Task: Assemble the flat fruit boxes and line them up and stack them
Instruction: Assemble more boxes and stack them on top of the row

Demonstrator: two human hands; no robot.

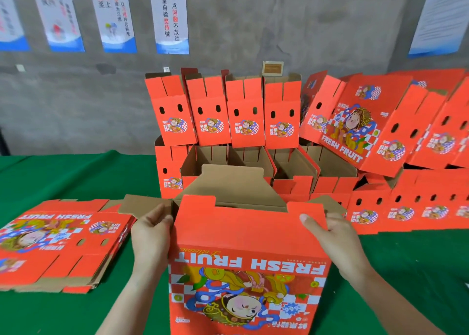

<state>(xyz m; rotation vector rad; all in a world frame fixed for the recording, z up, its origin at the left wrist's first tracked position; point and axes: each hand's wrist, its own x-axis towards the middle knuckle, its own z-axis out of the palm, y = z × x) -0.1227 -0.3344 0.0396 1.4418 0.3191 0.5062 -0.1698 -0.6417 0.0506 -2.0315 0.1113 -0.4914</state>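
A red fruit box [250, 235] printed "FRESH FRUIT" stands opened up in front of me, its brown top flaps spread. My left hand [152, 235] grips its left edge by the side flap. My right hand [335, 235] holds its right upper edge, thumb on the red front flap. A pile of flat red boxes [58, 243] lies at the left on the green table [76, 177]. Assembled boxes [223, 116] stand in a row at the back, stacked on a lower row of open boxes [253, 162].
More red boxes [368, 126] lean and lie in a loose heap at the right, some flat ones along the table's right side [406, 207]. A grey concrete wall with hanging posters [168, 17] closes off the back.
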